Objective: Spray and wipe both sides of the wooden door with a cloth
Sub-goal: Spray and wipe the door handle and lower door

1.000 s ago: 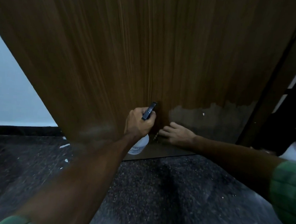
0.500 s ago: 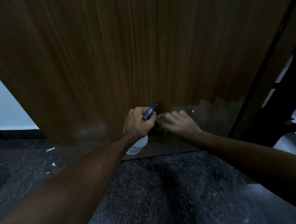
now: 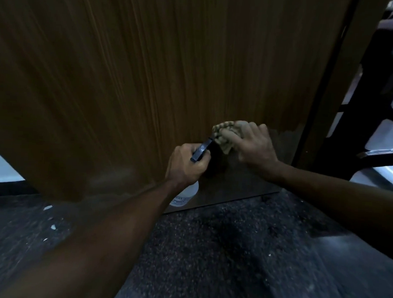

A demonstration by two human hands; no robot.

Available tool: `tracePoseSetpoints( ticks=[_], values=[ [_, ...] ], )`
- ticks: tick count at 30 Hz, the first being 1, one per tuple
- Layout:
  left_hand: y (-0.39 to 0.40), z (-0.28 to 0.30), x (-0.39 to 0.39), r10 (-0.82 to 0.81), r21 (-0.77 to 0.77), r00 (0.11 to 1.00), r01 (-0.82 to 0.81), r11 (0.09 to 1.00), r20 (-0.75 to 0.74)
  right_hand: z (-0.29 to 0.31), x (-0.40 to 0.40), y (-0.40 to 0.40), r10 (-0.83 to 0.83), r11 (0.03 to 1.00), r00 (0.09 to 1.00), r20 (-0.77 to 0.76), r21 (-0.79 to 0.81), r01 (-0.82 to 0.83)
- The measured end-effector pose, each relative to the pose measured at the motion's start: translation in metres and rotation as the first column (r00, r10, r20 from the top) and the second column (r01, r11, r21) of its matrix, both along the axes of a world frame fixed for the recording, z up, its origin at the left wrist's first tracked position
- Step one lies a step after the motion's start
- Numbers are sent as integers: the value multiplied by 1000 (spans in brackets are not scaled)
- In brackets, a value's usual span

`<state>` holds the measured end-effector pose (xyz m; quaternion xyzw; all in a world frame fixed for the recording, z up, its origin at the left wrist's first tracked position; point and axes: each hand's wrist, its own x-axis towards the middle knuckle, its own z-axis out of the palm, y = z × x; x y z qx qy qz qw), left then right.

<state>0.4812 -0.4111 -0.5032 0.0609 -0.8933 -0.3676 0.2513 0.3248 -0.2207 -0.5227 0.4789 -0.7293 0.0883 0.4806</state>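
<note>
Low on the wooden door (image 3: pixel 149 78), a crumpled cloth (image 3: pixel 225 136) is pressed flat under the spread fingers of the right hand (image 3: pixel 252 145). Just beside it, the spray bottle (image 3: pixel 184 196) is gripped by the curled left hand (image 3: pixel 185 166), near the floor (image 3: pixel 208 252).

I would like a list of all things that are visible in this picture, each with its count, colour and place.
door: one, brown wood, fills the upper view; a dull worn patch near its lower right edge.
cloth: one, beige, pressed on the door under the right hand.
spray bottle: one, white body, dark trigger, in the left hand, low by the door.
floor: dark, speckled, below the door.
white chips: a few, on the floor at left.
left hand: grips the spray bottle.
right hand: presses the cloth against the door.
</note>
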Motion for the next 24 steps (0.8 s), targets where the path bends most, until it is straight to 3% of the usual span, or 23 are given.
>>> tracePoseSetpoints(
  ticks=[2,4,6,8,10,12,14,16,18,19,21,23,24],
  values=[
    [7,-1,-6,2,-5,1000,-2,1000,23,-18,-12,10,60,982,995,-76,181,-46],
    [15,-3,-12,-14,19,999,14,1000,34,-51,-19,25,142,880,981,-135,471,-62],
    [24,-2,-18,-29,38,999,28,999,39,-64,-16,41,78,803,991,-108,597,2],
    [34,1,-24,-47,52,998,45,998,37,-50,-14,41,-3,875,996,-84,482,44],
    [39,3,-30,-67,59,997,65,996,29,-20,-10,34,-93,981,996,5,173,91],
    [43,2,-35,-56,40,998,55,998,13,-5,-11,28,-93,995,994,61,-28,95],
    [47,-2,-40,-55,52,999,54,997,0,-22,-15,30,-32,998,999,17,59,31],
    [53,-4,-44,-57,60,998,57,997,0,-50,-22,44,14,953,1000,6,302,-16],
    [57,-4,-45,-65,38,998,64,997,13,-57,-24,59,-40,883,998,46,468,14],
    [59,-4,-46,-74,32,997,74,997,17,-52,-24,60,-76,884,995,66,466,36],
    [62,-4,-49,-90,24,996,89,996,25,-33,-22,53,-144,966,975,167,240,101],
    [64,-4,-52,-80,30,997,79,996,13,-13,-21,47,-170,983,956,239,-26,182],
    [65,-4,-54,-74,41,997,74,996,13,-11,-21,47,-169,980,962,217,-70,188]
  ],
)
